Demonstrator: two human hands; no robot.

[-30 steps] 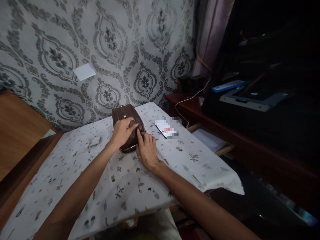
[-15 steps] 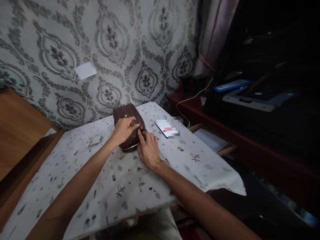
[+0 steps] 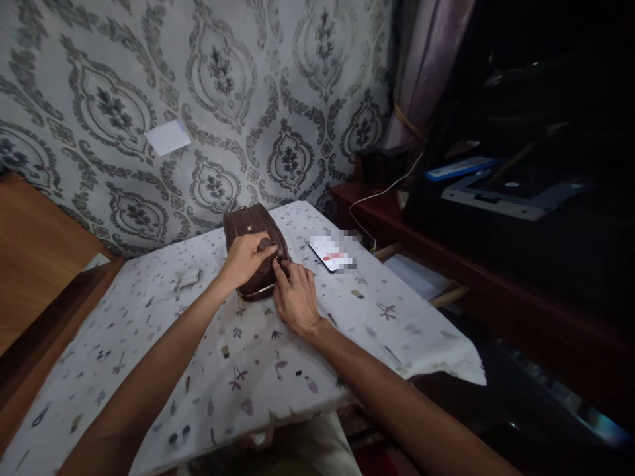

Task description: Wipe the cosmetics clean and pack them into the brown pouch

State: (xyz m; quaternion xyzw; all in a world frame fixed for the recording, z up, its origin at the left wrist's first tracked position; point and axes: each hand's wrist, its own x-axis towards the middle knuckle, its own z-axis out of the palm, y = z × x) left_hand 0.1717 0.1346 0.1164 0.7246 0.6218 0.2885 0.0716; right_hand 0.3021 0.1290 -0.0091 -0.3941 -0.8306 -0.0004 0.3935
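A brown leather-look bag with a gold zip and small metal studs lies on the patterned white tablecloth, close to the wall. On its near part, my left hand is closed, thumb and fingers pinching a brown flap or strap of the bag. My right hand presses at the bag's right side, fingers bent and the index fingertip near a small metal piece close to the left thumb. Exactly what the right fingertips grip is too small to make out.
Right of the bag lies a phone with its screen lit. Some crumpled white wrapping is on the cloth at left. A white cable runs over the dark red furniture at right, above an open drawer holding papers. A wooden panel stands at left.
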